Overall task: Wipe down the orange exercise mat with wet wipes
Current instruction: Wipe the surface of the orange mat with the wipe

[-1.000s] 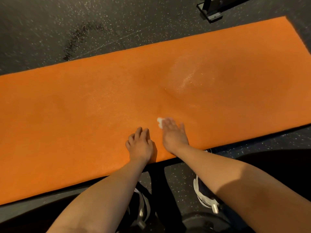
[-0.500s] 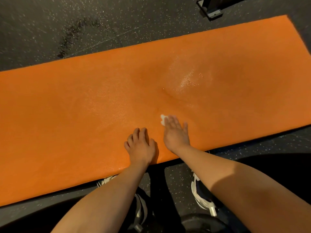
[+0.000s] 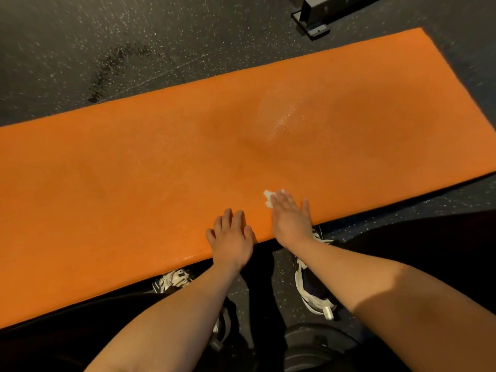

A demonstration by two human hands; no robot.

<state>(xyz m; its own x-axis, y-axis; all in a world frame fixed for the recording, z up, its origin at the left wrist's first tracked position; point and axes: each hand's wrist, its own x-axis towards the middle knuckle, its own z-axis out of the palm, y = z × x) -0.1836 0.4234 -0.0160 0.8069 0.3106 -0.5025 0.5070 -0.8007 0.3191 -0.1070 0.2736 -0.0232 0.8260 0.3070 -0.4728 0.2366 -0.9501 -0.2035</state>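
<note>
On the near edge of the orange exercise mat (image 3: 134,183), about midway along its length, both of the person's hands lie palm down. The right hand (image 3: 291,221) is flat, its fingers straight and close together, pressing a wet wipe (image 3: 267,197) against the mat. Only a small white crumpled bit of the wipe shows, past the fingertips on the side toward the left hand. The fingers do not curl round it.

The left hand (image 3: 232,241) rests just beside the right, nearer the mat's edge, with its fingers loosely spread and flat on the mat. It holds nothing.

The mat lies unrolled across the dark speckled floor (image 3: 80,49) and runs out of view on the left. Toward its far edge, beyond the right hand, a wet patch (image 3: 279,119) glistens. Off the far edge, a dark stain (image 3: 115,68) marks the floor, and a metal equipment foot (image 3: 314,14) stands near the mat's far right corner. Just off the near edge, below the hands, are the person's two shoes, the left shoe (image 3: 174,280) and the right shoe (image 3: 314,299).
</note>
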